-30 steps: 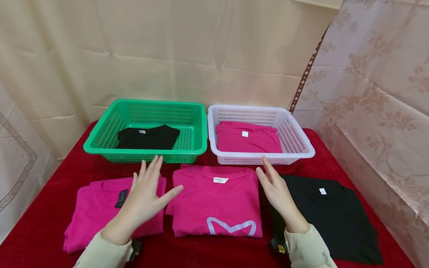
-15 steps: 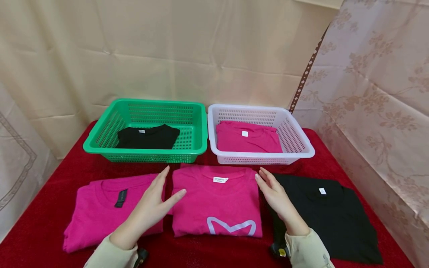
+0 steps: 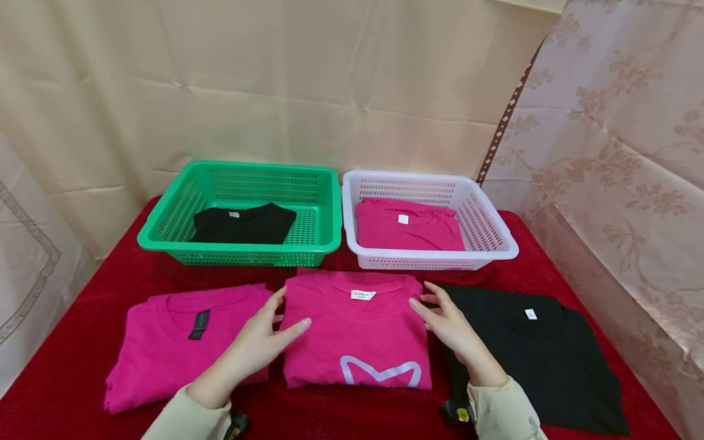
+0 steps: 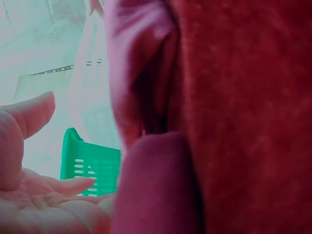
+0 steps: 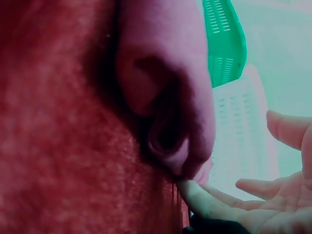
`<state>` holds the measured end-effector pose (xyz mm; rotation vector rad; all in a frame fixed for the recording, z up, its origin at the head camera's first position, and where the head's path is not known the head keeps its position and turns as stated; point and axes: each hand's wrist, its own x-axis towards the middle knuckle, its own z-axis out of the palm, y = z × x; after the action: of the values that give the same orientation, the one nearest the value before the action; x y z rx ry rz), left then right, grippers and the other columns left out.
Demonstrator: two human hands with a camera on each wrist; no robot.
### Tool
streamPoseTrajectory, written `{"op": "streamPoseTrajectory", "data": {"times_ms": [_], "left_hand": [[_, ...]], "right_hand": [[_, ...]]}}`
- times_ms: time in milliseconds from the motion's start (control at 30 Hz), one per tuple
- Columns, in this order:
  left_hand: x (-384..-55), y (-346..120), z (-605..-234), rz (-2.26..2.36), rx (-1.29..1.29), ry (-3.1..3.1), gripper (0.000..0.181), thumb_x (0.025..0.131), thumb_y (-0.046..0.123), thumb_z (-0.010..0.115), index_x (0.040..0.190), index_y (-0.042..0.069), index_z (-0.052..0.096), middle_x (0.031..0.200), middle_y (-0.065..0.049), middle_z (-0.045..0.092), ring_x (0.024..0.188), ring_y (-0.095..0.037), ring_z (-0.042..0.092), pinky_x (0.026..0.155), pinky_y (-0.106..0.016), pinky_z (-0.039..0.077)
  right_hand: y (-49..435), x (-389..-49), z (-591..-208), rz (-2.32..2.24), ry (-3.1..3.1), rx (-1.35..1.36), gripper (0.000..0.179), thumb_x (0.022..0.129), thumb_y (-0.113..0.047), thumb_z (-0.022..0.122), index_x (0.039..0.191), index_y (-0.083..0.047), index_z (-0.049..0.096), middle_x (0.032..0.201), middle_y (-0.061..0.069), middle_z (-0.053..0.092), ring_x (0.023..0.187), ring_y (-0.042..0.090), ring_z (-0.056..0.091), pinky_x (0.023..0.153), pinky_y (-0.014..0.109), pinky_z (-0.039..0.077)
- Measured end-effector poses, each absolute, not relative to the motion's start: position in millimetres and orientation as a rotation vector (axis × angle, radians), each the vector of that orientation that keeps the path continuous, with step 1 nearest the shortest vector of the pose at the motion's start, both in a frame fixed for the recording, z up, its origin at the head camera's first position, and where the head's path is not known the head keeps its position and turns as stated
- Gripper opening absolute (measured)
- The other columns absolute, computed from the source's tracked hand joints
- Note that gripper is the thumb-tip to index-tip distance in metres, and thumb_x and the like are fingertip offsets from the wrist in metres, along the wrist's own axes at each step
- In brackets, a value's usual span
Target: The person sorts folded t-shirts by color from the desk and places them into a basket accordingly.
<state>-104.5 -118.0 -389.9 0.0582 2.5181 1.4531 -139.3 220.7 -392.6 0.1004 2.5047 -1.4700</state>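
A folded pink T-shirt (image 3: 352, 330) with a white neck label and a pale outline print lies between the two hands. My left hand (image 3: 261, 345) is at its left edge, thumb extended over the cloth and fingers spread apart. At the opposite edge is my right hand (image 3: 451, 324), its thumb above the shirt. In the right wrist view, one of its fingertips (image 5: 192, 195) meets the underside of the folded shirt edge (image 5: 170, 97). The left wrist view shows the left palm (image 4: 58, 209) facing up beside pink cloth; whether its fingers touch the shirt I cannot tell.
A magenta folded top (image 3: 181, 348) lies left and a black folded T-shirt (image 3: 550, 366) right, on the red tablecloth (image 3: 330, 412). Behind stand a green basket (image 3: 253, 249) holding a black garment (image 3: 244, 226) and a white basket (image 3: 429, 252) holding a pink garment (image 3: 407, 232).
My left hand has moved right and closer, off the magenta top to the middle shirt's left edge. The right hand has lowered slightly toward the right edge, its fingers bending more.
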Motion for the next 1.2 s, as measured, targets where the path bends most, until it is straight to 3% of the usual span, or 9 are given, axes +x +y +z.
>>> {"op": "streamPoseTrajectory", "data": {"times_ms": [100,267,500,700,900,1200], "left_hand": [[-106,-118,-393,1.442,0.051,2.504,0.087,0.09,0.041,0.07,0.155,0.004,0.025,0.152,-0.024,0.039,0.13,-0.042,0.05,0.097,-0.048,0.053],[-110,-121,-398,1.491,0.037,2.456,0.078,0.089,0.035,0.072,0.151,0.005,0.035,0.143,-0.024,0.049,0.113,-0.033,0.06,0.078,-0.036,0.057],[-116,-125,-406,1.507,0.176,2.38,0.061,0.09,0.024,0.072,0.142,0.002,0.048,0.113,-0.013,0.065,0.087,-0.016,0.062,0.073,-0.029,0.05],[-121,-126,-411,1.563,0.187,2.278,0.057,0.093,0.02,0.069,0.143,0.002,0.049,0.08,-0.005,0.055,0.069,-0.016,0.053,0.064,-0.029,0.048],[-123,-127,-414,1.571,0.173,2.251,0.053,0.095,0.018,0.067,0.142,0.004,0.05,0.076,-0.003,0.051,0.067,-0.016,0.053,0.065,-0.028,0.049],[-124,-128,-415,1.581,0.205,2.208,0.054,0.094,0.018,0.067,0.143,0.004,0.049,0.075,-0.002,0.053,0.067,-0.015,0.053,0.066,-0.027,0.049]], "right_hand": [[223,-140,-394,-1.487,2.471,0.1,0.076,0.095,-0.03,0.063,0.154,-0.003,0.022,0.142,0.026,0.044,0.116,0.034,0.057,0.091,0.039,0.057],[227,-141,-395,-1.51,2.426,0.074,0.072,0.094,-0.028,0.063,0.152,-0.006,0.026,0.138,0.025,0.046,0.111,0.031,0.059,0.089,0.037,0.056],[227,-144,-404,-1.502,2.39,-0.017,0.041,0.094,-0.023,0.066,0.125,-0.004,0.048,0.111,0.016,0.059,0.091,0.02,0.057,0.075,0.029,0.051],[228,-145,-410,-1.534,2.281,-0.12,0.04,0.093,-0.021,0.068,0.122,-0.002,0.048,0.092,0.008,0.061,0.079,0.017,0.063,0.073,0.027,0.055],[230,-146,-412,-1.546,2.251,-0.146,0.045,0.094,-0.02,0.067,0.129,0.001,0.047,0.08,0.004,0.06,0.072,0.015,0.063,0.07,0.025,0.054],[232,-146,-416,-1.681,2.045,-0.141,0.053,0.095,-0.015,0.065,0.137,0.003,0.038,0.093,0.002,0.066,0.082,0.013,0.07,0.076,0.027,0.059]]}}
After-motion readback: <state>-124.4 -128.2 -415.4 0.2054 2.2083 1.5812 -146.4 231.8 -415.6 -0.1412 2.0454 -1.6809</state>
